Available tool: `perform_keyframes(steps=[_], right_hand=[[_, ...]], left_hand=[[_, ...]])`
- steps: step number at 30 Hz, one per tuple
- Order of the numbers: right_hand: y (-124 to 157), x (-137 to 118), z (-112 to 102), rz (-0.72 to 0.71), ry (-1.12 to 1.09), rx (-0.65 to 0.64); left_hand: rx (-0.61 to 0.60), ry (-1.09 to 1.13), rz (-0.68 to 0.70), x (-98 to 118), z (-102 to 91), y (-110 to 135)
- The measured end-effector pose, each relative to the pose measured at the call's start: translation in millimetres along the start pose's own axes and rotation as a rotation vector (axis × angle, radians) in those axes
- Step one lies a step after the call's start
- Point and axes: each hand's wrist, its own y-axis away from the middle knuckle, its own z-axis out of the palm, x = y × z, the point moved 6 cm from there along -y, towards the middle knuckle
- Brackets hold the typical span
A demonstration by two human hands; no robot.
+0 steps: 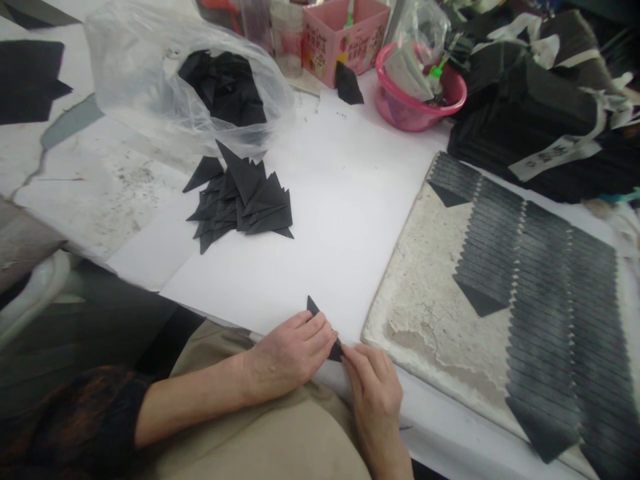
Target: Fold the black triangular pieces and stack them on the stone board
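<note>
At the table's front edge lies a small black triangular piece [336, 351] of thin, flat material, perhaps fabric. My left hand [293, 350] holds it down, fingers together across its middle and covering much of it. The thumb and fingertips of my right hand [376, 385] pinch its near right corner. A loose pile of similar black triangles [245, 200] sits farther back on the white sheet [340, 193]. To the right, overlapping rows of black pointed pieces [540, 287] run along a pale, worn board [420, 287].
A clear plastic bag [135, 73] with black pieces inside stands at the back left. Behind are a pink box [325, 40], a pink basin [415, 117] of small items and one black piece [349, 85]. Dark bundles [530, 113] tied with white strips fill the back right.
</note>
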Motion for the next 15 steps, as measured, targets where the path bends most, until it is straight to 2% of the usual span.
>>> perform_keyframes(steps=[7, 15], right_hand=[[6.7, 0.3, -5.7, 0.009, -0.003, 0.038], [9.5, -2.3, -1.0, 0.012, 0.033, 0.073]], left_hand=[[0.032, 0.071, 0.029, 1.0, 1.0, 0.5], [-0.003, 0.066, 0.01, -0.9, 0.3, -1.8]])
